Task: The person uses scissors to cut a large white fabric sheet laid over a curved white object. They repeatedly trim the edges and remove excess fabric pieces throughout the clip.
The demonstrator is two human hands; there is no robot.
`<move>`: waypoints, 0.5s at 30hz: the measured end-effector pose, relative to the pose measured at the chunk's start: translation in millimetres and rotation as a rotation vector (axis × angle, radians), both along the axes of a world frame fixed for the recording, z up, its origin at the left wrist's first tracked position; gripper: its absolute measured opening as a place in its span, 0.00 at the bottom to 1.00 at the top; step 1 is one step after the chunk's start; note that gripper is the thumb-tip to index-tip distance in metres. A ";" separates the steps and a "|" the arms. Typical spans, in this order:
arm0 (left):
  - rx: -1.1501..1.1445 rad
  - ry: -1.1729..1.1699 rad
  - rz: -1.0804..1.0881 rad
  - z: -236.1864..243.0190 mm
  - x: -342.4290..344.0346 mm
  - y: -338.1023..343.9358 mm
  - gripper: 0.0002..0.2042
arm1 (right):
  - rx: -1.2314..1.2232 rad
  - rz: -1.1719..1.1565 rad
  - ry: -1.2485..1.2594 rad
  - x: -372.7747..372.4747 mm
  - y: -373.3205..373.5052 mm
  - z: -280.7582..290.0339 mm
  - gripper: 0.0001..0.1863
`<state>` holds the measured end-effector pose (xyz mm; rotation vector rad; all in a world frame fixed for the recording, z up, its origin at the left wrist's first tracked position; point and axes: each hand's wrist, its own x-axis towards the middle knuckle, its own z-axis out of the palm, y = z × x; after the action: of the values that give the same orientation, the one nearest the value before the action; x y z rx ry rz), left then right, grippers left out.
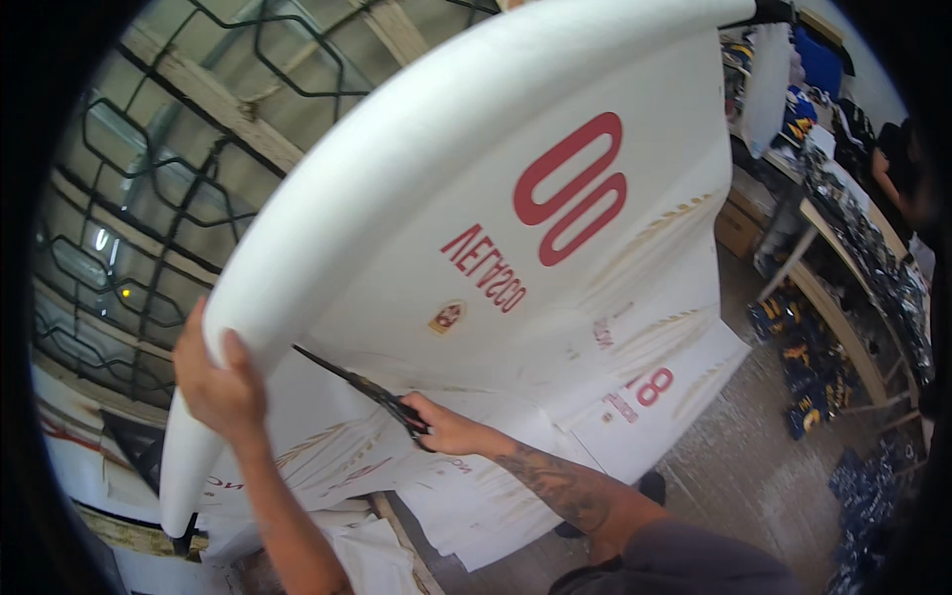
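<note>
My left hand [220,387] grips the thick white roll [416,94], which arches from lower left to top right. A broad white printed sheet [387,288] hangs from it, with red lettering, large red digits, a small emblem and pale gold patterns. My right hand [436,428] holds black scissors [359,379], blades pointed up-left toward the roll, over the sheet just right of my left hand. The blades look slightly apart; whether they touch the sheet I cannot tell. Lower folds and further printed pieces [674,397] hang beneath.
A window with a black metal grille [149,178] lies behind the roll. At right are a cluttered table [833,248], cardboard boxes [739,223] and piles of dark printed fabric [808,377] on the concrete floor [714,466]. A person in black [892,174] is at the far right.
</note>
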<state>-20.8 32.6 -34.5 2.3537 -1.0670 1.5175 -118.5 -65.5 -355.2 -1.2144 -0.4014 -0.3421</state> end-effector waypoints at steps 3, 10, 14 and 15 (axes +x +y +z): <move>0.011 0.338 0.113 36.8 18.2 1.3 0.22 | -0.077 -0.077 0.083 -6.9 4.7 -5.9 0.27; -0.429 0.210 -0.190 33.3 -13.2 -16.4 0.10 | 0.099 0.102 0.313 -33.4 4.8 -8.9 0.26; -0.031 -0.299 -0.039 -14.2 -33.5 -20.2 0.22 | -0.028 0.017 0.283 -30.1 -5.8 -4.4 0.26; -0.073 -0.280 -0.012 -21.1 -33.6 -21.0 0.23 | -0.074 0.009 0.372 -29.0 -12.1 -5.6 0.26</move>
<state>-54.4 11.6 -55.7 2.1263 -1.0572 1.8890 -147.5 -77.5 -360.8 -1.3167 -0.0987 -0.0888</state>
